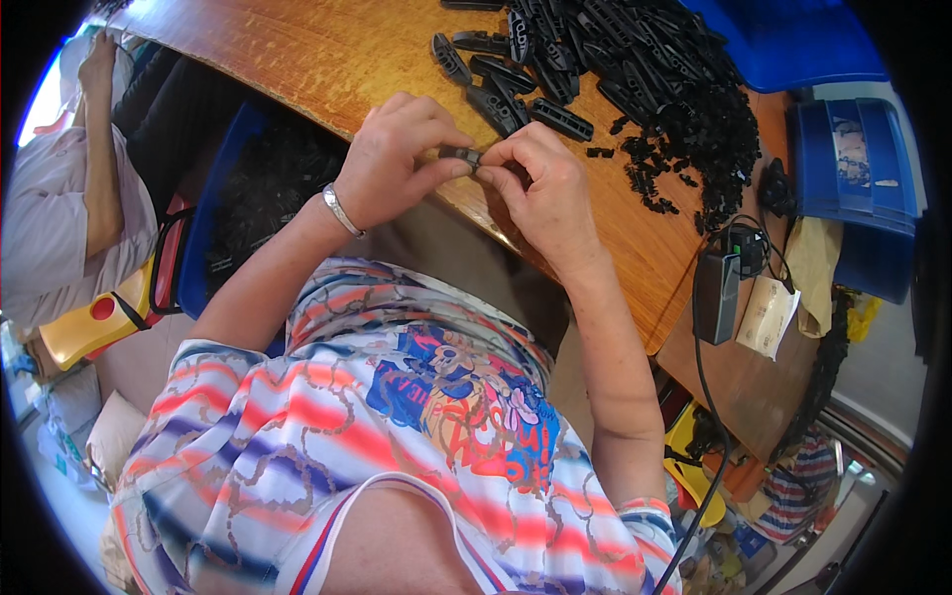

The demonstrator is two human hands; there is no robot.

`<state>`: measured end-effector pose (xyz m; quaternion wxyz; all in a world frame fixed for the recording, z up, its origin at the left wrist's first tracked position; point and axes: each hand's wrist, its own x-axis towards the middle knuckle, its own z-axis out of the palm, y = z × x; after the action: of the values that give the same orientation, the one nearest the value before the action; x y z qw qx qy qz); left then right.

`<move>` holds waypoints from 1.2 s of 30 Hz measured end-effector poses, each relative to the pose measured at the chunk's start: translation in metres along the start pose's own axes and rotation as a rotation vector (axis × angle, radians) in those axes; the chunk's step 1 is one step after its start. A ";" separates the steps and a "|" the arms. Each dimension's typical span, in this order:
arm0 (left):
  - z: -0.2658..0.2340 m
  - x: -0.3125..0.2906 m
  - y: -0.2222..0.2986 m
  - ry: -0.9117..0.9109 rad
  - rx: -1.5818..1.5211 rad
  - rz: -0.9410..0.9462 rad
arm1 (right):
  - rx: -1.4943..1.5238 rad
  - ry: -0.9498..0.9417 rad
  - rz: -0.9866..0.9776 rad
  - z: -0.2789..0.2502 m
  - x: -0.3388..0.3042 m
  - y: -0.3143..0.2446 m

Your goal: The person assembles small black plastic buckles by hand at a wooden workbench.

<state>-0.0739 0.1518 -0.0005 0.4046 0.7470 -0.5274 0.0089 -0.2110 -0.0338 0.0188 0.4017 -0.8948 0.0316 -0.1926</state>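
Note:
Over the near edge of the wooden table (pixel 307 55), my two hands meet at a small dark oval plastic part (pixel 459 155). My left hand (pixel 397 164), with a silver band on its wrist, pinches the part between thumb and fingers. At the part's other end, the thumb and forefinger of my right hand (pixel 545 188) are pressed together; they partly hide that end. Just beyond lies a heap of long black oval plastic parts (pixel 565 64). Many small black plastic pieces (pixel 719 149) are piled to its right, one lying loose near my right knuckles.
A blue tub (pixel 213 188) of black pieces stands below the table at left, near another person's arm (pixel 99 169). Blue bins (pixel 853 164) are at the right. A black box-shaped device (pixel 716 293) has a cable (pixel 706 397) hanging close to my right arm.

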 end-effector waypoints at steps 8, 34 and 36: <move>-0.002 0.011 0.003 -0.117 0.007 -0.132 | 0.002 -0.061 0.430 -0.006 0.010 0.000; -0.016 0.046 0.000 -0.036 0.134 -0.095 | -0.615 0.169 0.161 -0.061 -0.026 0.038; -0.002 0.053 0.002 -0.021 0.149 -0.028 | -0.594 0.168 0.144 -0.058 -0.029 0.034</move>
<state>-0.0508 0.1116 0.0252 0.3427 0.7824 -0.5189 0.0346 -0.2560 -0.0916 0.0190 0.1315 -0.9493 0.1828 -0.2193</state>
